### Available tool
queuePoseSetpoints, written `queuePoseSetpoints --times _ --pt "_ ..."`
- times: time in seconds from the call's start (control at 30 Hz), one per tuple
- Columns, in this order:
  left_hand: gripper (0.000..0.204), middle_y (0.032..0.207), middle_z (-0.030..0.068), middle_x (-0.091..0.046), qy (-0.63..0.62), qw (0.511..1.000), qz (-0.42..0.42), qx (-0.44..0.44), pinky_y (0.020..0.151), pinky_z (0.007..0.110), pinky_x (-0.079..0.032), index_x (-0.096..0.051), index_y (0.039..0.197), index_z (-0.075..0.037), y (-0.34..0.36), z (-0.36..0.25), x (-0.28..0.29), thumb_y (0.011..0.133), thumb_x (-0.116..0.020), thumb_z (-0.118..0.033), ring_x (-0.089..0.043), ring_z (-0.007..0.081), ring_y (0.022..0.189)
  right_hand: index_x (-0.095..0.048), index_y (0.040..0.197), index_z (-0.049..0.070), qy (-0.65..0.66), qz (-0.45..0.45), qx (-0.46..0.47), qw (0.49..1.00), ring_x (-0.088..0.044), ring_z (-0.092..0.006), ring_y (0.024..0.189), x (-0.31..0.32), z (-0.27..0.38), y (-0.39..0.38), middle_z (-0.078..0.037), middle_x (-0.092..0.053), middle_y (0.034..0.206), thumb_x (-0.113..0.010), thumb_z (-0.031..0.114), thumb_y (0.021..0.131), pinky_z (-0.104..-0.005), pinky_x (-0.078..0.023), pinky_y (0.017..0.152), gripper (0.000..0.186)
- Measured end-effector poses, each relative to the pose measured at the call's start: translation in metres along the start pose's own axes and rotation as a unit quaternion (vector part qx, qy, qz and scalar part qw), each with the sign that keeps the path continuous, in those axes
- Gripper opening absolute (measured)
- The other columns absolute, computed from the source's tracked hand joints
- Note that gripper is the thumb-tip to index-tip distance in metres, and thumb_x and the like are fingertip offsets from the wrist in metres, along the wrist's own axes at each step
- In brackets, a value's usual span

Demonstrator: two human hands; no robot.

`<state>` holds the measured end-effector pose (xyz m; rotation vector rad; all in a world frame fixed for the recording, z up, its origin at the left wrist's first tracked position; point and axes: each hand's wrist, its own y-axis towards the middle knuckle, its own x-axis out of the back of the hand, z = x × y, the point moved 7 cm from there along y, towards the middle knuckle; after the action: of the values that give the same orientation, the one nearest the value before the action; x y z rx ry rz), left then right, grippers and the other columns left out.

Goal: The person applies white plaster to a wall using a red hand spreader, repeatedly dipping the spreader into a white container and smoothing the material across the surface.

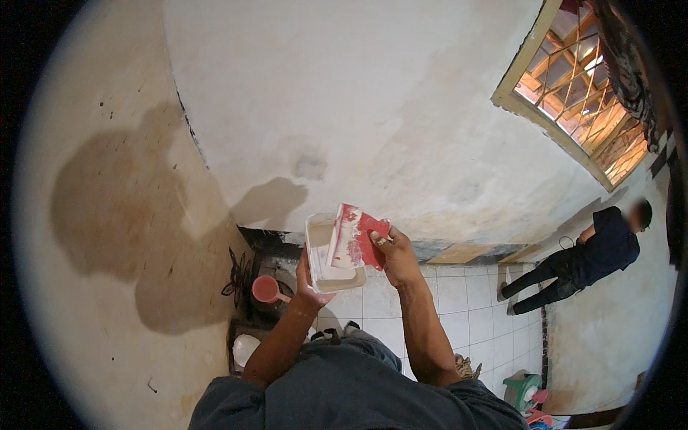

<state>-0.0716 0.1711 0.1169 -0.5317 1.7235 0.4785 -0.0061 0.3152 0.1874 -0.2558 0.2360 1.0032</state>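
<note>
My left hand (310, 281) is wrapped round the near left side of a white rectangular plastic tub (314, 251), smeared inside with pale filler. In my right hand (393, 254) is a red plastic scraper (373, 251), its thumb pressed on the red face. White filler coats much of the scraper's left part. The scraper is over the tub's right side and covers part of its inside. Both are held in front of a whitish wall (344, 107). Whether the blade touches the tub's rim, I cannot tell.
A pink dipper (266, 289) and a white bag-like item (245, 350) are at the lower left. A person in dark clothes (609, 240) stands at the right by the wall. A barred window (573, 86) is upper right; a green stool (517, 390) stands lower right on tiles.
</note>
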Motion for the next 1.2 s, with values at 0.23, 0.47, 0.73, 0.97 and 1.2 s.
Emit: queuePoseSetpoints --times 0.23,0.47,0.73,0.97,1.2 --pt "0.054 0.131 0.0078 -0.062 0.023 0.998 0.025 -0.053 0.101 0.049 -0.049 -0.051 0.14 -0.013 0.008 -0.011 -0.014 0.1 -0.045 -0.049 -0.059 0.0289 0.122 -0.062 0.116 0.005 0.033 -0.006 -0.044 0.998 -0.065 -0.014 0.084 0.017 -0.004 -0.006 -0.003 -0.068 0.102 -0.064 0.014 0.097 -0.0292 -0.053 0.08 0.022" --pt "0.053 0.132 0.0075 -0.061 0.02 0.998 0.015 -0.049 0.1 0.048 -0.051 -0.054 0.138 -0.014 0.021 -0.022 0.009 0.099 -0.045 -0.049 -0.06 0.0278 0.121 -0.064 0.108 0.01 0.165 -0.028 -0.075 0.983 -0.057 -0.009 0.07 0.014 -0.009 0.002 0.003 -0.066 0.092 -0.065 0.014 0.096 -0.0239 -0.048 0.058 0.013" --pt "0.054 0.131 0.0053 -0.06 0.165 0.975 -0.057 -0.138 0.099 0.047 -0.053 -0.047 0.142 -0.016 -0.001 -0.053 0.023 0.099 -0.044 -0.049 -0.061 0.0272 0.118 -0.06 0.106 0.01 0.274 -0.064 -0.05 0.958 -0.059 -0.0115 0.077 0.037 -0.025 0.092 -0.001 -0.064 0.095 -0.066 0.012 0.094 -0.021 -0.054 0.061 0.014" --pt "0.065 0.139 0.0061 -0.056 0.031 0.986 -0.048 -0.158 0.094 0.052 -0.055 -0.043 0.146 -0.018 -0.033 -0.079 0.036 0.097 -0.042 -0.06 -0.06 0.0325 0.121 -0.064 0.103 0.006 0.344 -0.076 0.038 0.935 -0.059 -0.0133 0.078 0.032 -0.007 0.173 -0.004 -0.061 0.091 -0.059 0.01 0.097 -0.0244 -0.057 0.07 0.009" --pt "0.069 0.139 0.0094 -0.056 0.027 0.993 0.072 -0.084 0.092 0.059 -0.054 -0.039 0.15 -0.017 -0.054 -0.086 0.009 0.097 -0.041 -0.06 -0.059 0.036 0.122 -0.051 0.085 0.007 0.361 -0.014 0.155 0.92 -0.058 -0.0198 0.071 -0.039 0.236 0.213 -0.006 -0.052 0.075 -0.05 0.008 0.097 -0.0399 -0.061 0.074 0.012"
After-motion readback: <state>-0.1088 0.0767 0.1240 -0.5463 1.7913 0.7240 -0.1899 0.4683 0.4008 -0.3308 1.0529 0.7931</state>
